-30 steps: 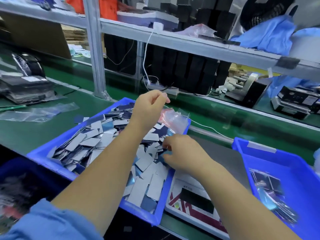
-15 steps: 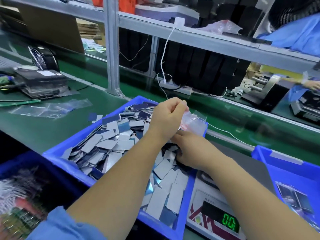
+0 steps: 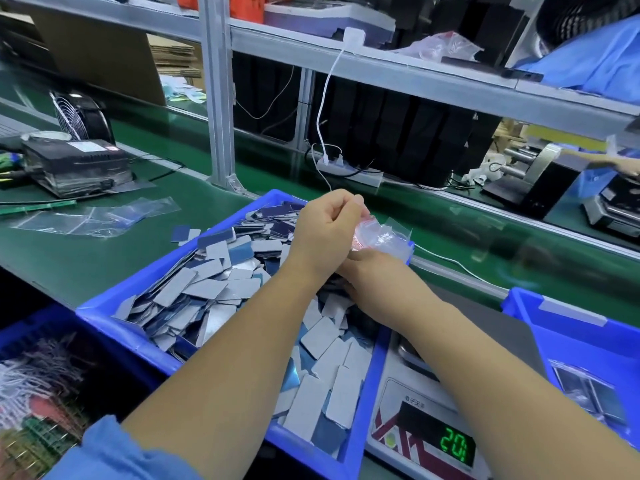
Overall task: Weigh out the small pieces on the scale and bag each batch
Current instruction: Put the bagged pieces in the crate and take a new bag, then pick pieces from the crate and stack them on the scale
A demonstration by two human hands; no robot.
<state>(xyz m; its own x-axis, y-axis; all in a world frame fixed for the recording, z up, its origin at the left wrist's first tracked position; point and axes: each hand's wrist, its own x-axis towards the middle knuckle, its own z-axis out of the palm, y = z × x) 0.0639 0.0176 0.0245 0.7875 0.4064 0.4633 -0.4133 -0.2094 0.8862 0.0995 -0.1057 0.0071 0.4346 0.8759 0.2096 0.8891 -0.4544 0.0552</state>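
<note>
So the scale (image 3: 424,441) at the near edge of the tabletop now reads about 20, where half a second ago it showed zero, though its pan is hidden by the arm so I can't tell what's on it. Left hand (image 3: 325,233) is curled, pinching the mouth of the little clear bag (image 3: 381,235) over the far right corner of the blue bin (image 3: 114,315). Right hand (image 3: 372,271) sits under it, mostly hidden, can't tell its grip. A second ago it was lower, down in the pieces (image 3: 214,289). Looks like bagging's starting.
</note>
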